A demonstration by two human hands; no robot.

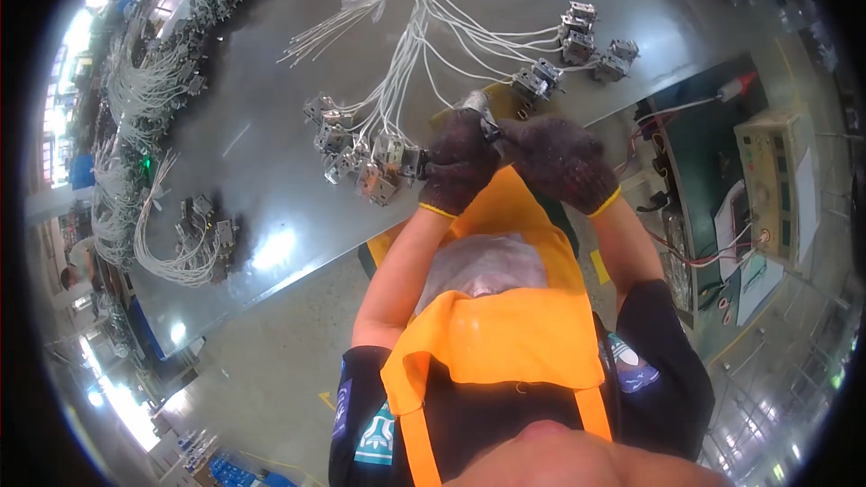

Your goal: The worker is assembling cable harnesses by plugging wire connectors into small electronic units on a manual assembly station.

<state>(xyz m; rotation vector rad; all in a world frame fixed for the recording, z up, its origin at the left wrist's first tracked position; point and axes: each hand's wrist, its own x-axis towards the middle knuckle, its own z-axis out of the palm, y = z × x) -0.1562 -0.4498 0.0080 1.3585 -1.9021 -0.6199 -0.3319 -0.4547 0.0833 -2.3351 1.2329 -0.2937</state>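
My left hand, in a dark knit glove with a yellow cuff, is closed in a pinch near the table's front edge. Between its fingertips and those of my right hand, gloved alike and closed as well, is a small silvery metal part. The fingers hide most of it. Just left of my left hand lies a cluster of metal connector blocks on white wires. More metal blocks lie beyond my right hand. Their white wires gather into one bundle with loose ends toward the far side.
The grey metal table reaches left and away from me. A smaller wired bundle lies at its left, and heaps of white wires line its far left edge. At right, a beige box with controls stands beside cables on a dark green surface.
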